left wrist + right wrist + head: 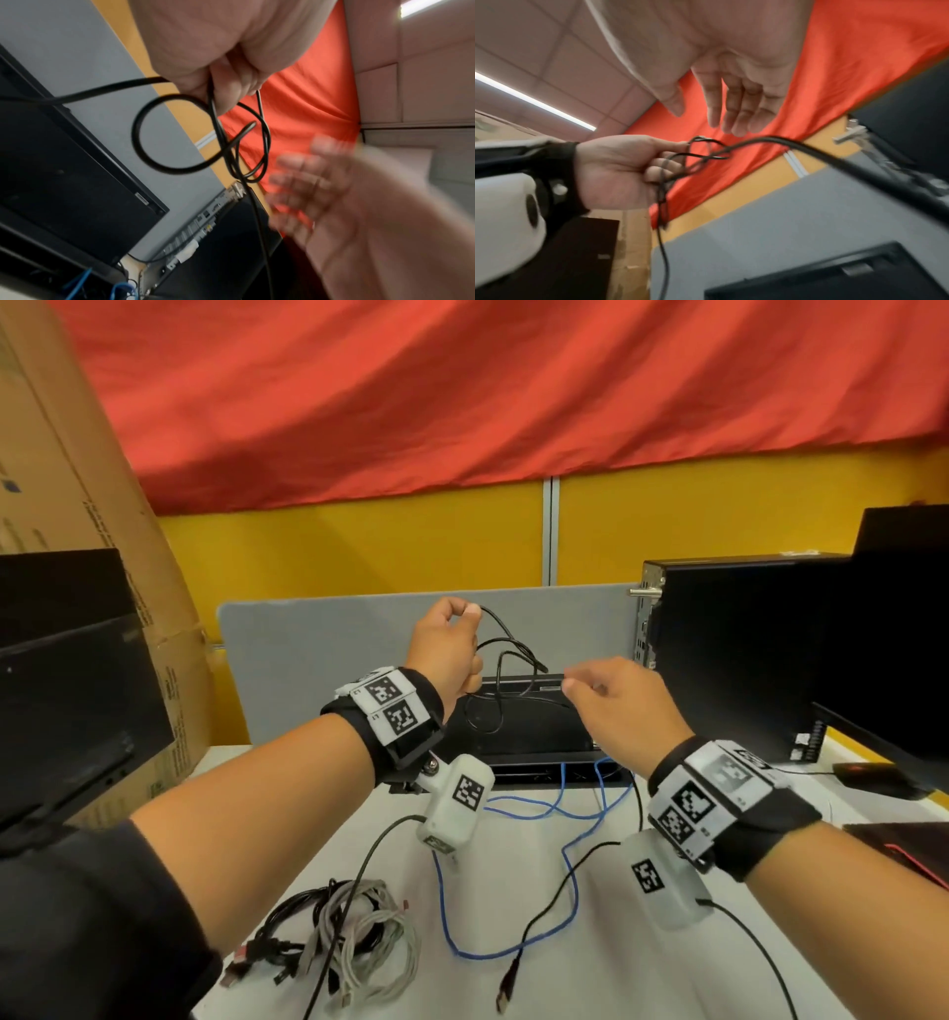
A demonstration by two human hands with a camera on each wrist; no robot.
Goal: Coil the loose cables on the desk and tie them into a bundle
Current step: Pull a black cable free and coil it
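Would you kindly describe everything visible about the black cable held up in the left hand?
The black cable is thin, round and rubbery-looking. The left hand grips it above the desk, gathered into a few uneven loops that hang from the fingers. One strand trails down toward the desk. The right hand hovers beside it, open, not touching it.
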